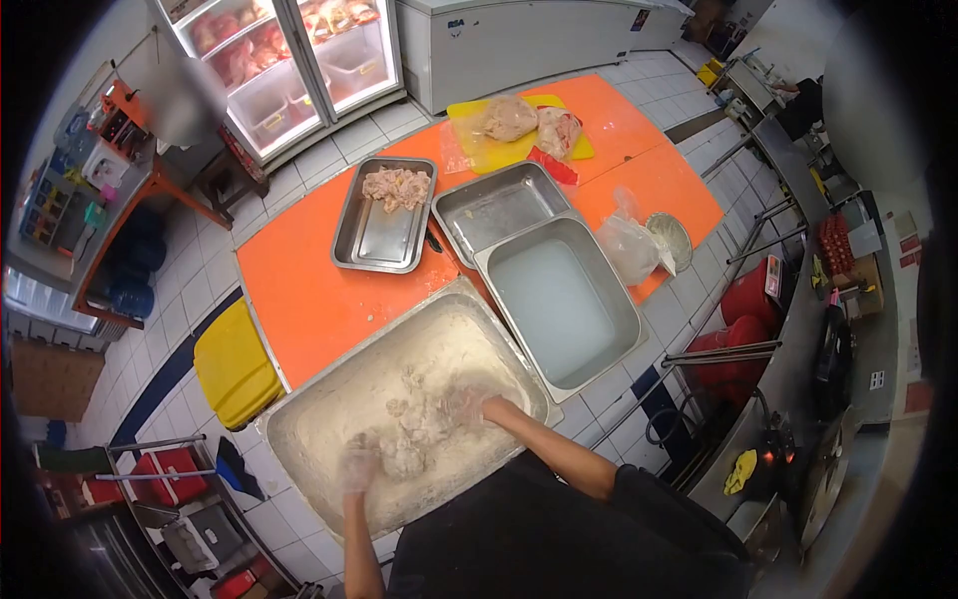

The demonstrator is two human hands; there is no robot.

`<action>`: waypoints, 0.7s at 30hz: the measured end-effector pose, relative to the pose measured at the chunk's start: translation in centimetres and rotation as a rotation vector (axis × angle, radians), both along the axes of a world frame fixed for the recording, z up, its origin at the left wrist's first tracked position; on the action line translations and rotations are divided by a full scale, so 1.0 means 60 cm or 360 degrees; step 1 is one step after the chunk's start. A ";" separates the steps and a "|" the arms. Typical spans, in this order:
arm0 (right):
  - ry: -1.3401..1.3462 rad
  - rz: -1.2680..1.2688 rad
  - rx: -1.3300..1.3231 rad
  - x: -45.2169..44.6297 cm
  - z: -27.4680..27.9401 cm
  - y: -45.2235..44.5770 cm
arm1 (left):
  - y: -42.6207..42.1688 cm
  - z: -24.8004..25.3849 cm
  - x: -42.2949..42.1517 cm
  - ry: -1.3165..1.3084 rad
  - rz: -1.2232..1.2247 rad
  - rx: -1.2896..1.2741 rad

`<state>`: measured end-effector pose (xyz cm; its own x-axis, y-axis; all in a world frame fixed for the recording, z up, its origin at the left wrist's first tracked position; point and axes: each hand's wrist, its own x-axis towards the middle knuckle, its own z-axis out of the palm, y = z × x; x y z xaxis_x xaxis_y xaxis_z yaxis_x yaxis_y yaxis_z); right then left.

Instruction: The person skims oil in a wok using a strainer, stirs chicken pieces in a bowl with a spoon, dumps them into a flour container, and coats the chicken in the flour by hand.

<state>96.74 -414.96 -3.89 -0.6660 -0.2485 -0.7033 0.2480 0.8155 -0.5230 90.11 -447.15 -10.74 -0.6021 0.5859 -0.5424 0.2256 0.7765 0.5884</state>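
Observation:
A large metal tray [299, 486] holds pale flour with several floured pieces [404, 454] clumped in its middle. At the left side of these pieces is my left hand [359, 464], in a clear flour-dusted glove and blurred, so its fingers cannot be made out. My right hand [467, 402], gloved too, is over the flour just right of the clump; its fingers are smeared by motion. Beyond the flour tray, a smaller metal tray [385, 245] holds raw meat pieces [397, 187]. A deep pan [552, 299] of cloudy liquid stands to the right.
On the orange table [294, 270] are an empty metal pan [499, 212], a yellow board [474, 145] with bagged meat [509, 118], a plastic bag [629, 250] and a round bowl [671, 243]. A yellow stool [235, 364] stands left; a lit display fridge [289, 70] is behind.

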 end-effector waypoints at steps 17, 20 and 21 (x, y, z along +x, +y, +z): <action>0.0319 -0.0414 -0.0044 0.013 -0.147 -0.047 | 0.013 -0.027 0.049 0.0782 0.0200 -0.0185; 0.0158 -0.0285 0.0049 -0.017 -0.163 -0.134 | 0.133 0.004 0.062 0.0529 0.0213 0.0016; 0.0137 -0.0541 -0.0186 -0.032 -0.163 -0.148 | 0.149 0.011 0.062 0.0345 0.0291 0.0189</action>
